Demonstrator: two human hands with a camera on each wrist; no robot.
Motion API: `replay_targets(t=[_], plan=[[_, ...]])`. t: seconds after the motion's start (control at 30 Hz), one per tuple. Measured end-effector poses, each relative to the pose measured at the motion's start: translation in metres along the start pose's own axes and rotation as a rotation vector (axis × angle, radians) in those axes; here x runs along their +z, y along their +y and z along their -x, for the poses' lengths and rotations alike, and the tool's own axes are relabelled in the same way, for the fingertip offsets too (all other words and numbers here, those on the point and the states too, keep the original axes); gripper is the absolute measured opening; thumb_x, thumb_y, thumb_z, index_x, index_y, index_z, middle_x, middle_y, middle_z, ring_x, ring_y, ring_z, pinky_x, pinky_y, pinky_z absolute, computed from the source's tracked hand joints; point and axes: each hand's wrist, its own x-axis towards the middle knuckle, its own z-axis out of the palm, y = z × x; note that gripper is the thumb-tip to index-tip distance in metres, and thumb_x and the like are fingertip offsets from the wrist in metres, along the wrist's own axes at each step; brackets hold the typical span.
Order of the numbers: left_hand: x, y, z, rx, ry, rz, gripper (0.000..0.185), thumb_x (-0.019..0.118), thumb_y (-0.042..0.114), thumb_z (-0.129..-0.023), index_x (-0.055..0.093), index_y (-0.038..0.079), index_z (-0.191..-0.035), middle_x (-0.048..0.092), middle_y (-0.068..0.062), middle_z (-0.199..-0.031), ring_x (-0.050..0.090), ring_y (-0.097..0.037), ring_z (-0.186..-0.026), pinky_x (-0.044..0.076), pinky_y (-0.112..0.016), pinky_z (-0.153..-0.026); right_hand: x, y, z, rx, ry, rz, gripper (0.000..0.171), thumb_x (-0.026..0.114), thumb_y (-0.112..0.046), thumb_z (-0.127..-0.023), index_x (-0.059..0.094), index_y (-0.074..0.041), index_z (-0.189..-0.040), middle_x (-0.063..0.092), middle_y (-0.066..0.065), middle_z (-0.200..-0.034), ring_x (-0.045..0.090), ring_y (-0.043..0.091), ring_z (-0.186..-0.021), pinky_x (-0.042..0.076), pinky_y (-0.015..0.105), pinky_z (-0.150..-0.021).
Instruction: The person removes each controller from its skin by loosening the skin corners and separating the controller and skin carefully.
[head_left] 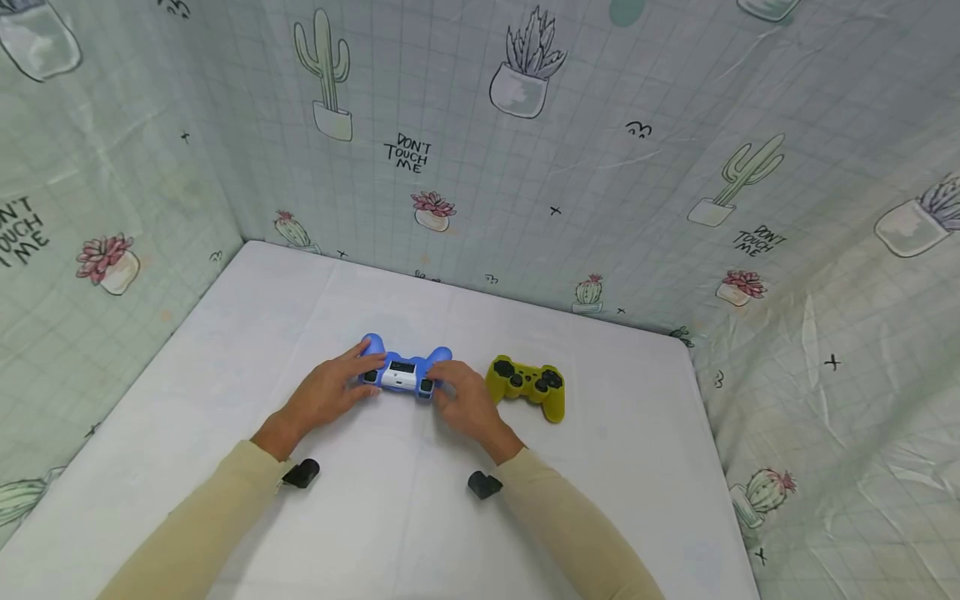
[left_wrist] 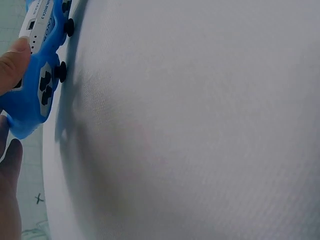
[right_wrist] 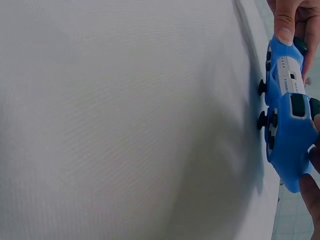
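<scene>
A blue game controller [head_left: 405, 372] with a white middle panel sits just above the white table [head_left: 390, 533], held at both ends. My left hand [head_left: 352, 379] grips its left handle, and my right hand [head_left: 453, 390] grips the right one. In the left wrist view the controller [left_wrist: 35, 90] has its black thumbsticks turned toward the table, with my thumb [left_wrist: 11, 60] pressed on its back. The right wrist view shows the controller [right_wrist: 287, 135] the same way, my fingers [right_wrist: 311, 190] curled at its near end and another fingertip [right_wrist: 285, 22] on its far end.
A yellow-olive controller [head_left: 527, 385] with black buttons lies on the table just right of my right hand. Cactus-print cloth walls [head_left: 525, 167] close in the table at the back, left and right. Black wrist cameras [head_left: 302, 473] sit under both sleeves.
</scene>
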Motion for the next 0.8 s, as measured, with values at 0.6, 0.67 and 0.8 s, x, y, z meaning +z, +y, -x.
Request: replay_targets(t=[0.6,0.67,0.8], plan=[[0.005,0.004,-0.003,0.117,0.166,-0.034,0.048,0.083,0.012,-0.087,0.070,0.006,-0.133,0.071,-0.013,-0.134,0.055,-0.033,-0.132,0.049,-0.054,-0.111,-0.009,-0.004,-0.010,0.042,-0.059,-0.011,0.025,0.064,-0.008,-0.099,0.075,-0.011,-0.122,0.072,0.005,-0.131,0.062,0.024,-0.131,0.049,0.042,-0.115],[0.005,0.005,-0.004,0.126,0.177,-0.040,0.048,0.083,0.011,-0.087,0.071,0.006,-0.132,0.071,-0.014,-0.133,0.057,-0.034,-0.131,0.050,-0.054,-0.110,-0.011,-0.004,-0.012,0.052,-0.079,-0.020,0.025,0.064,-0.008,-0.100,0.075,-0.012,-0.122,0.072,0.005,-0.132,0.062,0.024,-0.132,0.049,0.043,-0.116],[0.004,0.004,-0.004,0.175,0.207,-0.051,0.048,0.086,0.009,-0.083,0.072,0.005,-0.129,0.073,-0.013,-0.129,0.061,-0.033,-0.126,0.051,-0.051,-0.108,-0.015,-0.006,-0.018,0.079,-0.136,-0.030,0.027,0.062,-0.012,-0.101,0.073,-0.013,-0.126,0.069,0.005,-0.134,0.060,0.024,-0.133,0.047,0.045,-0.117]])
